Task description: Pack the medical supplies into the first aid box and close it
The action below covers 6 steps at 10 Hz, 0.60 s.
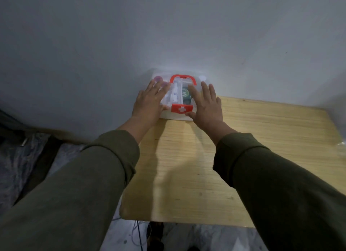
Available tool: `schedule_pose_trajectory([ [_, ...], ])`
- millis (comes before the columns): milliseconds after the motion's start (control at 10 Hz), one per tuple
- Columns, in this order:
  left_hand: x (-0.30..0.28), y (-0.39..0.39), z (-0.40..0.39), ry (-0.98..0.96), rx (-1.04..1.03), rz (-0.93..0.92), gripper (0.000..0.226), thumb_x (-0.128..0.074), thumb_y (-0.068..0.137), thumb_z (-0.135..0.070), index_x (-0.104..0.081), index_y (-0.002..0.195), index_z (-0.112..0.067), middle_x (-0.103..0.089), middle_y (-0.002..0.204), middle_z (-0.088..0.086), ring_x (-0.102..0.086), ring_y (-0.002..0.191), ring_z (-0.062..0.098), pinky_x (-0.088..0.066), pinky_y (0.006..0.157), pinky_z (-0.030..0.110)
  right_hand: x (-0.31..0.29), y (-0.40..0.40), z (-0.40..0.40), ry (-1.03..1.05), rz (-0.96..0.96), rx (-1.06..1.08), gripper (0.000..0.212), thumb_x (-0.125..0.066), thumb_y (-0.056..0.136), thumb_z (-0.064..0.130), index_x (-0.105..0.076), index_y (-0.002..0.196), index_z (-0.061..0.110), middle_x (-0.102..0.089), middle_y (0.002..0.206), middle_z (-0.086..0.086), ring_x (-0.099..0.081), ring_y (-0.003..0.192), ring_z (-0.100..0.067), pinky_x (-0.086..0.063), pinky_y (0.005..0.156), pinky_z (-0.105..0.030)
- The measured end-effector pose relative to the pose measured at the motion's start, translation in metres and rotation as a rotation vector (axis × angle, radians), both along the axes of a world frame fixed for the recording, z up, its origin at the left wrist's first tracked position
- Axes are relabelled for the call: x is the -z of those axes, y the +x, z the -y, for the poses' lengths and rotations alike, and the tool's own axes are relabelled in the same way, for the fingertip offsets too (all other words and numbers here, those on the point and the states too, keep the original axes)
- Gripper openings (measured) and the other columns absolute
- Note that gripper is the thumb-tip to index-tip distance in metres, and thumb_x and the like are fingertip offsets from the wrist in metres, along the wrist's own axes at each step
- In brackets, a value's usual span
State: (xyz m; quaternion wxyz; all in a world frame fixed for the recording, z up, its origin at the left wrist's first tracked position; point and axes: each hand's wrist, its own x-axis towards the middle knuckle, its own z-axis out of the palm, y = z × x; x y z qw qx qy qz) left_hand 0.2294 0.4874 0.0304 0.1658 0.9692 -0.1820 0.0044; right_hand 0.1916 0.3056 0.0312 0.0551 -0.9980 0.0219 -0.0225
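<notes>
A translucent white first aid box (pixel 177 118) stands at the far left corner of the wooden table (pixel 243 157), against the wall. Its clear lid is down, with a red handle (pixel 183 77) on top and a red latch with a white cross (pixel 182 110) at the front. Through the lid I see white supplies (pixel 175 93) and a dark green item (pixel 186 96). My left hand (pixel 149 103) lies flat on the lid's left side, fingers spread. My right hand (pixel 206 105) lies flat on the right side, thumb beside the latch.
A grey wall rises right behind the box. The table's left edge runs just under my left wrist. Clear plastic (pixel 339 145) lies at the table's right edge. Cables (pixel 137 234) hang below the near edge over a marbled floor. Dark cloth (pixel 22 157) lies at the left.
</notes>
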Motion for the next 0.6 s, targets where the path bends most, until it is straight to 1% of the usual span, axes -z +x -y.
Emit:
schedule_pose_trajectory([
  [100,0.001,0.006,0.0,0.005,-0.007,0.006,0.072,-0.057,0.092,-0.031,-0.014,0.15,-0.03,-0.006,0.161,-0.005,-0.002,0.149,0.02,-0.012,0.117,0.043,0.003,0.006,0.001,0.026,0.017,-0.022,0.085,-0.06,0.084,0.05,-0.007,0.148,0.032,0.001,0.16,-0.009,0.008,0.147,-0.034,-0.011,0.118,-0.055],
  [200,0.001,0.006,-0.002,-0.015,0.006,0.013,0.072,-0.058,0.092,-0.03,-0.015,0.15,-0.03,-0.007,0.161,-0.006,-0.002,0.149,0.019,-0.013,0.117,0.042,0.002,0.008,0.002,0.024,0.019,-0.041,0.087,-0.062,0.082,0.051,-0.008,0.148,0.032,0.001,0.16,-0.01,0.008,0.147,-0.034,-0.011,0.118,-0.056],
  [300,0.0,0.005,-0.002,-0.014,0.014,0.001,0.073,-0.058,0.092,-0.03,-0.015,0.15,-0.029,-0.007,0.161,-0.005,-0.002,0.149,0.02,-0.013,0.117,0.043,0.0,0.008,0.002,0.009,-0.022,-0.036,0.091,-0.064,0.081,0.05,-0.006,0.148,0.032,0.002,0.16,-0.01,0.009,0.147,-0.034,-0.013,0.118,-0.057],
  [400,-0.002,0.004,-0.001,0.03,0.005,-0.021,0.078,-0.058,0.091,-0.032,-0.008,0.151,-0.029,0.001,0.161,-0.005,0.004,0.148,0.019,-0.008,0.117,0.048,-0.008,0.004,0.001,0.004,-0.053,-0.039,0.093,-0.064,0.08,0.053,-0.004,0.148,0.033,0.004,0.16,-0.009,0.009,0.147,-0.033,-0.012,0.117,-0.059],
  [500,-0.007,-0.004,0.001,-0.041,-0.035,-0.009,0.079,-0.057,0.091,-0.034,-0.005,0.151,-0.028,0.001,0.161,-0.003,0.006,0.148,0.02,-0.006,0.117,0.05,-0.022,-0.008,0.003,0.054,0.025,-0.01,0.085,-0.057,0.084,0.054,-0.006,0.148,0.033,0.001,0.16,-0.008,0.006,0.148,-0.031,-0.011,0.118,-0.055],
  [600,-0.006,-0.032,0.005,-0.29,-0.127,-0.026,0.063,-0.054,0.093,-0.03,-0.024,0.148,-0.025,-0.014,0.159,-0.001,-0.014,0.146,0.021,-0.019,0.116,0.042,-0.029,-0.041,0.0,0.315,0.168,0.058,0.07,-0.057,0.087,0.044,-0.022,0.146,0.029,-0.018,0.157,-0.01,-0.015,0.145,-0.028,-0.024,0.114,-0.047],
])
